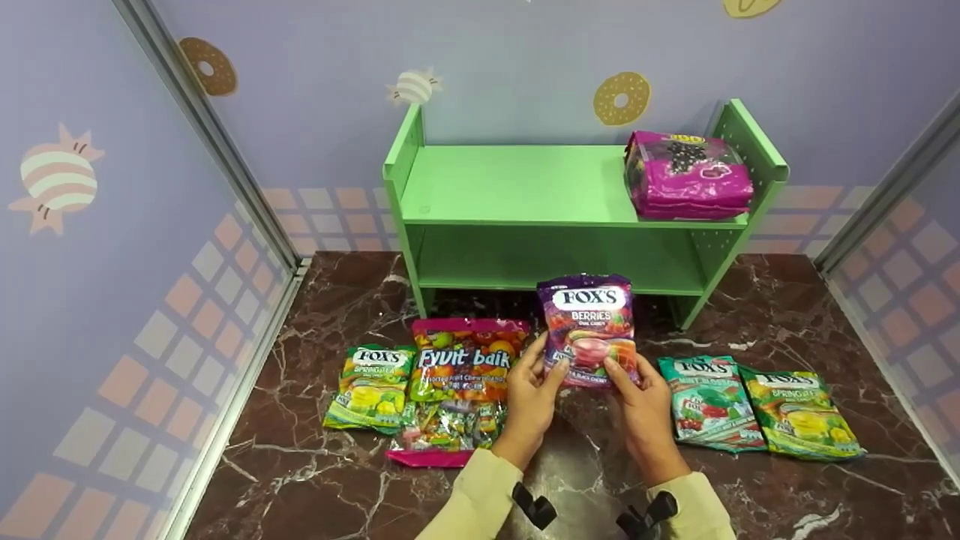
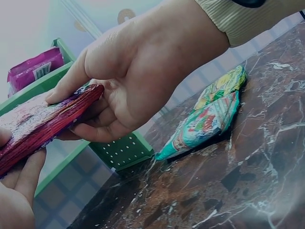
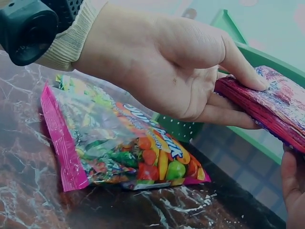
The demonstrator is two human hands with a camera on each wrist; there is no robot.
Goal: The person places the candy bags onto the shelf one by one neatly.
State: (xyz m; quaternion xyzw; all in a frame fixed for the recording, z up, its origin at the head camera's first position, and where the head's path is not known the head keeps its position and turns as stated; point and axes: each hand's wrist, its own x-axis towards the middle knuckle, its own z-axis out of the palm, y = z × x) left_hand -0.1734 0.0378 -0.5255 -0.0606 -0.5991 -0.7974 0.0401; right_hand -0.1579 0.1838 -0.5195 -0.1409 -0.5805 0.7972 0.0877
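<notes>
A purple Fox's Berries candy bag (image 1: 589,330) is held up in front of the green shelf, its printed face upward. My left hand (image 1: 531,397) grips its lower left side and my right hand (image 1: 643,401) its lower right corner. Both thumbs press on the front, with the other fingers curled underneath. In the left wrist view, the right hand (image 2: 138,67) pinches the bag's edge (image 2: 57,114). From the right wrist view, the left hand (image 3: 162,67) holds the opposite edge of the bag (image 3: 281,105).
A green two-tier shelf (image 1: 517,184) stands against the wall, a magenta bag (image 1: 694,180) at its upper right. On the marble surface lie a Fyvit baik bag (image 1: 465,367) and Spring Tea bag (image 1: 371,386) at left, a green Fox's bag (image 1: 712,405) and another Spring Tea bag (image 1: 802,416) at right.
</notes>
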